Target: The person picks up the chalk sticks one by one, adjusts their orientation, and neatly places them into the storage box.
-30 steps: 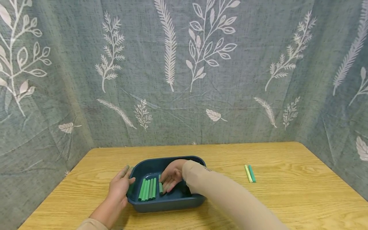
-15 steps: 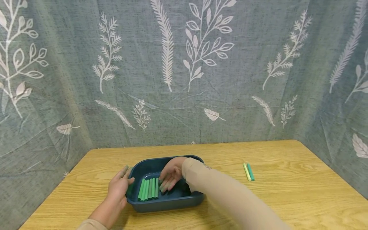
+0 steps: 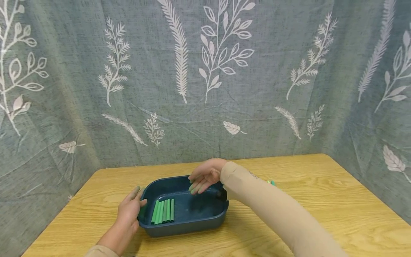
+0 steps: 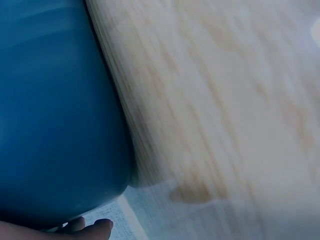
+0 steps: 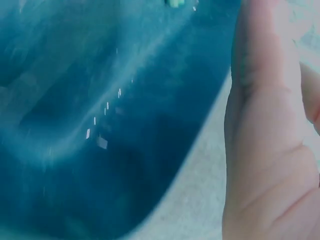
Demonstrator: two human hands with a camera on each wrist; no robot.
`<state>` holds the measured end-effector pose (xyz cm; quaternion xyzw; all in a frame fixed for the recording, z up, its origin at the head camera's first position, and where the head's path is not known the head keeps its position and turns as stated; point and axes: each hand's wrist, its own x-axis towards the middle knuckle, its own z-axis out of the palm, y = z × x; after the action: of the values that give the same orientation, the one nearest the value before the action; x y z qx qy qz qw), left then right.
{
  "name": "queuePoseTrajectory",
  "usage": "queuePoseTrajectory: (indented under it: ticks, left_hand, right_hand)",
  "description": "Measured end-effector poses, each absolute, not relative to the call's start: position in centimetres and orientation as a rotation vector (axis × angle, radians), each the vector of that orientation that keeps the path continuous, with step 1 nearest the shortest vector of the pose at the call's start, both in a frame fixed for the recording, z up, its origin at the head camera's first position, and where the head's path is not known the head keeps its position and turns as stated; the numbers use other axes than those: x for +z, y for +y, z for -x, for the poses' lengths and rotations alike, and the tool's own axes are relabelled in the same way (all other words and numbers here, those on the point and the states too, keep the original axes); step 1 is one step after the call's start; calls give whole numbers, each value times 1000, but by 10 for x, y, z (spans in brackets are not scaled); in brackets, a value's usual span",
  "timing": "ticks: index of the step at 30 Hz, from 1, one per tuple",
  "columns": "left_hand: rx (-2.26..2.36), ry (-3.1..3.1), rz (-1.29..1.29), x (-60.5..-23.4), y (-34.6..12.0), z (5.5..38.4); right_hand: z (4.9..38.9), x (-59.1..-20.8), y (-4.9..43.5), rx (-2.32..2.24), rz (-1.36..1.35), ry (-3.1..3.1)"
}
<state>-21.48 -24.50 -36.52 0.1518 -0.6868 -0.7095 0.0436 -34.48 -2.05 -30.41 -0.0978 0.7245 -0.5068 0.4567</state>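
Note:
A dark blue tub (image 3: 184, 228) stands on the wooden table in the head view. Inside it, at the left, several green chalk sticks (image 3: 163, 211) lie side by side in a row. My left hand (image 3: 127, 211) holds the tub's left end, thumb over the rim and fingers along the outer wall; its fingertips (image 4: 102, 227) show past the tub's corner in the left wrist view. Over the tub's back right part hovers my right hand (image 3: 206, 175), fingers loosely extended and holding nothing. Green smudges mark its fingertips.
To the right, two more chalk sticks (image 3: 271, 182), one yellowish and one teal, peek out behind the right sleeve (image 3: 273, 200). A grey-green curtain (image 3: 192, 135) with white leaf prints hangs behind and beside the wooden table (image 3: 308, 178).
My right hand has released a green chalk stick at the row's right end and risen back and right from the tub floor. My left hand stays at the tub's end. The view shifts slightly.

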Motion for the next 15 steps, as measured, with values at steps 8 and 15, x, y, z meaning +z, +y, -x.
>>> queuePoseTrajectory:
  ticks: [8,15]
  left_hand:
    - [-2173,-2108,-483,-368,-242,220]
    - [-2161,-2117,-494,-368,-241,222]
  right_hand:
    - [345,-296,18,-1319,250,1814]
    - [340,-298,53,-1384,239,1828]
